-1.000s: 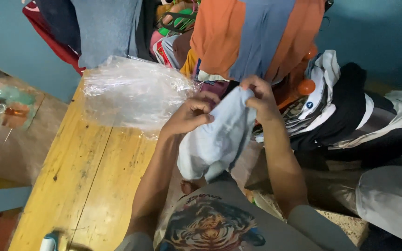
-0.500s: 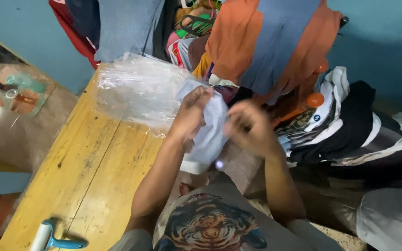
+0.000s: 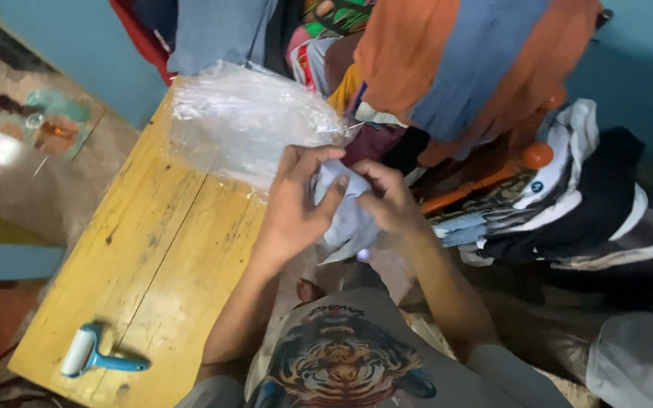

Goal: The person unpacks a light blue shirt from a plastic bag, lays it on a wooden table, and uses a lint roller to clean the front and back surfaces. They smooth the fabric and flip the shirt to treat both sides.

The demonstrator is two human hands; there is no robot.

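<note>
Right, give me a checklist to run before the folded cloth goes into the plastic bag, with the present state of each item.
1. Both hands on the cloth: ok. Left hand and right hand grip the pale blue folded cloth.
2. Cloth folded compact: ok, though its lower edge hangs loose.
3. Clear plastic bag within reach: ok, it lies on the yellow wooden table beside the left hand.
4. Bag mouth open: cannot tell.
5. Lint roller out of the way: ok, it lies at the table's near corner.
</note>
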